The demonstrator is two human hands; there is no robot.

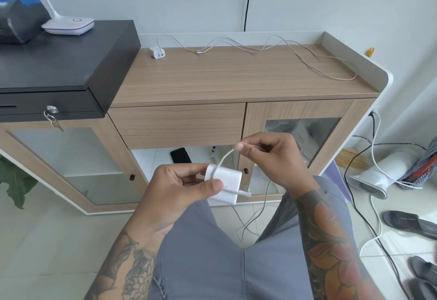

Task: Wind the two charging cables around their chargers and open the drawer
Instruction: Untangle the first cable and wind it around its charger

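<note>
Head view of cable winding, first charger in progress. Left: a black cash box (59,63) is sitting on the bench (236,80) at its left end, carrying a white lamp base (68,25). The small charger (156,52) is lying near the bench's rear-left corner, its cable (283,51) trailing unwound along the rear edge toward the right end. Below the front edge, the drawer (177,122) is sitting closed. Centre: the left hand (179,186) is gripping the large charger (224,182) in front of the bench, above the person's lap, thumb pressing the plug end of the white cable (223,158) against the charger's face. Right: the right hand (267,155) is pinching that cable just above the charger, one loop arching over the charger's top; the slack is hanging down toward the floor. Judgement: the step in hand is the early wrapping. To do it well, the left thumb should be pinning the started turn while the right hand is feeding cable under light, even tension, laying turns side by side, with the charger rotating rather than the cable twisting
</note>
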